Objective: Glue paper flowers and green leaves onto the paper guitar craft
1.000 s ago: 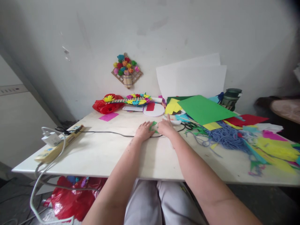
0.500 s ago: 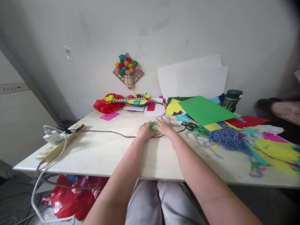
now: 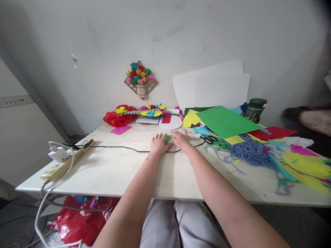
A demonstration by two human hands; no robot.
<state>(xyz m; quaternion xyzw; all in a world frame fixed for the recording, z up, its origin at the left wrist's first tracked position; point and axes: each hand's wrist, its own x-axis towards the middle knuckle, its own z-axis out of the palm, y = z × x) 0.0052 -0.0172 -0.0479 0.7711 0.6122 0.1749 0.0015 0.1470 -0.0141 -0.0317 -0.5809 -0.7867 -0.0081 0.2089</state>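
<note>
Between my hands lies a small green paper piece [image 3: 168,139], partly covered by my fingers on the white table. My left hand [image 3: 159,144] rests palm down on its left side, with the fingers stretched and spread. From the right, my right hand [image 3: 180,140] lies low over the paper's edge, fingers extended forward. Both hands look open and flat, touching the paper. A black cord [image 3: 126,147] passes beneath them. Just beyond my right hand lies a white object [image 3: 194,136], next to black-handled scissors [image 3: 210,139].
Green sheets [image 3: 227,120], a tangle of blue yarn [image 3: 252,151] and yellow scraps [image 3: 307,163] crowd the right. At the back are a white oval [image 3: 176,122] and a flower-trimmed strip [image 3: 152,112]. A power strip [image 3: 55,170] lies at left.
My hands stay nearly in place, and less of the green paper shows between them. My right fingers have drawn closer together. The view has shifted slightly.
</note>
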